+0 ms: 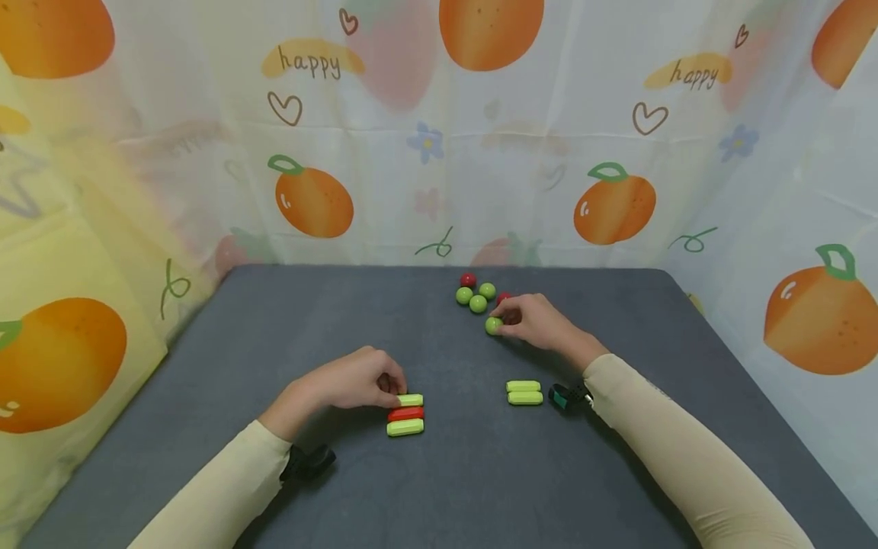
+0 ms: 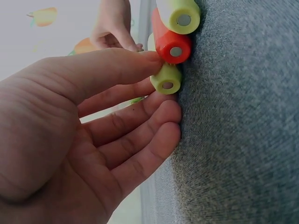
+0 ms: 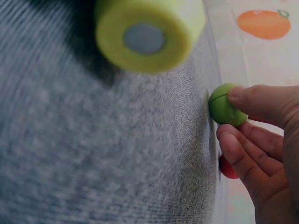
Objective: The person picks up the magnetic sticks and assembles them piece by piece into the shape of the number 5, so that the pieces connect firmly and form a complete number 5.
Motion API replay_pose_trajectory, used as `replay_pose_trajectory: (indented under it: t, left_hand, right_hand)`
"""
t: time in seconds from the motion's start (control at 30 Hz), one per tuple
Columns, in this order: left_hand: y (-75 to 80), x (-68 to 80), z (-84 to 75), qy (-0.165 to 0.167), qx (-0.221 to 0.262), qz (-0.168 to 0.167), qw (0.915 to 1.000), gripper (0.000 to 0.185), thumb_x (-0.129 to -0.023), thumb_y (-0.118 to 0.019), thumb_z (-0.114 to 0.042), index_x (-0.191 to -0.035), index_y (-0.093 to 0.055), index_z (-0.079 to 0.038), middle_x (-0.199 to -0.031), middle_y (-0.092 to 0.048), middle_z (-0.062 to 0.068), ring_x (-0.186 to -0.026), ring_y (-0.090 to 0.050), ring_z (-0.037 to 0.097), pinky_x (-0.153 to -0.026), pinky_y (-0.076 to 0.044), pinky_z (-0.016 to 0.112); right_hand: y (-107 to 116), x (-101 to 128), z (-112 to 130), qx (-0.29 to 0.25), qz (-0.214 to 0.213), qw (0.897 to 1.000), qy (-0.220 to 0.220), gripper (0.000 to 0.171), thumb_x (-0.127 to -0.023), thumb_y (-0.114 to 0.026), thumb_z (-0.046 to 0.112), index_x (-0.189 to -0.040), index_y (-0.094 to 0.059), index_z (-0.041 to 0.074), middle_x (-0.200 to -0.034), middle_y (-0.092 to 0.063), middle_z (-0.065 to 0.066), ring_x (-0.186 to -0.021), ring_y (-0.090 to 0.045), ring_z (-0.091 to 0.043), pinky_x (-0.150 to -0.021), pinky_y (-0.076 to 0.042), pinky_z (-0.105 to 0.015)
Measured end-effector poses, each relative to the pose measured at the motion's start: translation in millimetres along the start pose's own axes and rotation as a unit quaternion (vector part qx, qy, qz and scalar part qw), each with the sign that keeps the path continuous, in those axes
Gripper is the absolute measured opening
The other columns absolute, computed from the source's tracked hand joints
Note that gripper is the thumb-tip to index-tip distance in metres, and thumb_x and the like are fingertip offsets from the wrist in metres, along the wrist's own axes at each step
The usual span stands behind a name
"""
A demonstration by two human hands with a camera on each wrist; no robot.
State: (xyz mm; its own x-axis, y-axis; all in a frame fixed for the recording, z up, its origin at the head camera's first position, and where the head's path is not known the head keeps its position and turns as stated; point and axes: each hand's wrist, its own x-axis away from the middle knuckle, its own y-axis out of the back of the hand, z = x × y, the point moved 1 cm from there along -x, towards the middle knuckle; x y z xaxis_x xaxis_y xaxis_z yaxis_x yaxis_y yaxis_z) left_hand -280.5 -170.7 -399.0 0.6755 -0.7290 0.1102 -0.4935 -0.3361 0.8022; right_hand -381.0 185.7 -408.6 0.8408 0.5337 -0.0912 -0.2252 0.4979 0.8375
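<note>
Head view shows the whole felt-covered counter [image 1: 274, 343], but only the left wrist view reveals metal discs in the smooth cylinder ends where the left hand [image 1: 350, 381] pinches the green stick [image 1: 410, 399], while the right hand [image 1: 538, 320] pinches a glossy green ball [image 1: 493, 325].

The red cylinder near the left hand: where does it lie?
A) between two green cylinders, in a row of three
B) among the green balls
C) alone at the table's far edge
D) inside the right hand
A: in the head view the red cylinder lies between two green cylinders, beside the left hand.
</note>
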Motion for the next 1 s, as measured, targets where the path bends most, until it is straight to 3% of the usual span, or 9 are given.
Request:
replay_pose_trajectory:
  t: [0.2, 0.43, 0.7, 1.0]
  left_hand:
    - [3.2, -6.7, 4.4, -0.001, 0.002, -0.015, 0.9999, 0.008, -0.096, -0.081, -0.008, -0.100, -0.082, -0.016, -0.089, -0.073, -0.012, -0.079, -0.068, 0.008, -0.074, -0.059, 0.031]
    - [16.0, -28.2, 14.3, 0.005, 0.009, -0.084, 0.9964, 0.012, -0.096, -0.083, -0.010, -0.108, -0.085, -0.013, -0.095, -0.075, -0.009, -0.080, -0.067, 0.011, -0.073, -0.059, 0.032]
    - [28.7, -52.7, 14.4, 0.013, -0.002, -0.136, 0.9906, 0.017, -0.095, -0.084, -0.007, -0.112, -0.085, -0.008, -0.104, -0.076, -0.002, -0.089, -0.068, 0.014, -0.081, -0.060, 0.035]
    - [34.6, -76.9, 18.6, 0.040, -0.009, -0.127, 0.9911, 0.016, -0.097, -0.085, -0.012, -0.112, -0.086, -0.011, -0.101, -0.079, -0.004, -0.088, -0.071, 0.012, -0.081, -0.060, 0.034]
  right_hand:
    - [1.8, -1.0, 2.3, 0.005, 0.000, 1.000, 0.006, 0.028, -0.099, -0.084, 0.020, -0.125, -0.081, 0.010, -0.100, -0.076, 0.004, -0.085, -0.070, -0.012, -0.076, -0.060, -0.037]
    - [1.3, -1.1, 1.8, 0.013, 0.002, 1.000, 0.014, 0.028, -0.100, -0.083, 0.023, -0.125, -0.081, 0.010, -0.101, -0.076, 0.003, -0.087, -0.070, -0.013, -0.077, -0.059, -0.037]
    - [2.7, 0.7, 1.4, 0.012, -0.002, 1.000, 0.015, 0.027, -0.100, -0.084, 0.022, -0.124, -0.081, 0.009, -0.102, -0.076, 0.002, -0.087, -0.070, -0.013, -0.076, -0.059, -0.038]
    - [-2.2, -6.5, 3.5, 0.014, -0.003, 1.000, 0.020, 0.026, -0.100, -0.083, 0.023, -0.122, -0.081, 0.009, -0.099, -0.076, 0.002, -0.088, -0.071, -0.014, -0.077, -0.060, -0.038]
